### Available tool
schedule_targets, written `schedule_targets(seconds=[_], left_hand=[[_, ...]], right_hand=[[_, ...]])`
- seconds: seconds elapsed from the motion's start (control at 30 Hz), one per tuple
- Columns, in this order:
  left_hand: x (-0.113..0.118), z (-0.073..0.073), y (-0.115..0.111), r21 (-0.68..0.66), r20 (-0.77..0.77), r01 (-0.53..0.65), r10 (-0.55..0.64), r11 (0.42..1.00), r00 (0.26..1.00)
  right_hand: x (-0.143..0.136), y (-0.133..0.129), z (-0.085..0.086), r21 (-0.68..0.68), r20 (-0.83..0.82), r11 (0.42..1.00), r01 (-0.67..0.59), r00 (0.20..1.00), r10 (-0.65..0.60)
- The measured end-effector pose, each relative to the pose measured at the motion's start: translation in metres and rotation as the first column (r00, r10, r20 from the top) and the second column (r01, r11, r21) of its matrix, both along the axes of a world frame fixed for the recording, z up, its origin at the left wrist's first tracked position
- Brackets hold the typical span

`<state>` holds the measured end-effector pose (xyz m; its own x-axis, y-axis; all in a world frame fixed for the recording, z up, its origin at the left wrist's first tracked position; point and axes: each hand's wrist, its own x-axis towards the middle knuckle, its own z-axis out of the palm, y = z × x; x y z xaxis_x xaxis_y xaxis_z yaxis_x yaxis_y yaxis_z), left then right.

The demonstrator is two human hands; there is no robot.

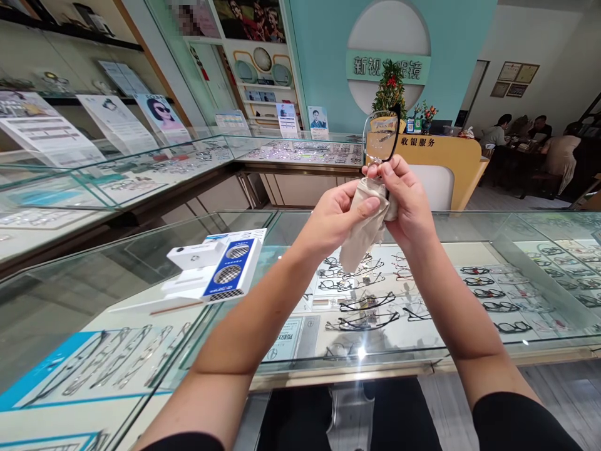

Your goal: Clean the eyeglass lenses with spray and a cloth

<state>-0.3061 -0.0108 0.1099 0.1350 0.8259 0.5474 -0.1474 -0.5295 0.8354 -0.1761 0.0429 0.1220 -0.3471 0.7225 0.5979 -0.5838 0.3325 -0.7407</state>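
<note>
A pair of black-framed glasses is held up above the glass counter, with one lens raised and the rest partly hidden by fingers and cloth. My right hand pinches the lower part of the glasses and touches the cloth. My left hand is closed on a beige cloth, its thumb pressing the cloth near the lower end of the glasses. The cloth hangs down from between both hands. Beneath them, rows of eyeglasses lie inside the glass display counter.
White and blue boxes stand on the counter at the left. More glass display cases run along the left and back. Behind are a yellow cashier desk, a small decorated tree and several seated people at the far right.
</note>
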Motion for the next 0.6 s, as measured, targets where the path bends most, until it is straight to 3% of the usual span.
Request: schedule_targets(seconds=[0.33, 0.6], left_hand=[[0.013, -0.015, 0.011, 0.232, 0.152, -0.243, 0.212, 0.942, 0.965], [0.009, -0.011, 0.009, 0.283, 0.203, -0.4, 0.353, 0.872, 0.913]], right_hand=[[-0.007, -0.018, 0.002, 0.021, 0.046, 0.999, 0.041, 0.998, -0.042], [-0.01, -0.026, -0.002, 0.04, 0.08, 0.998, 0.047, 0.996, -0.05]])
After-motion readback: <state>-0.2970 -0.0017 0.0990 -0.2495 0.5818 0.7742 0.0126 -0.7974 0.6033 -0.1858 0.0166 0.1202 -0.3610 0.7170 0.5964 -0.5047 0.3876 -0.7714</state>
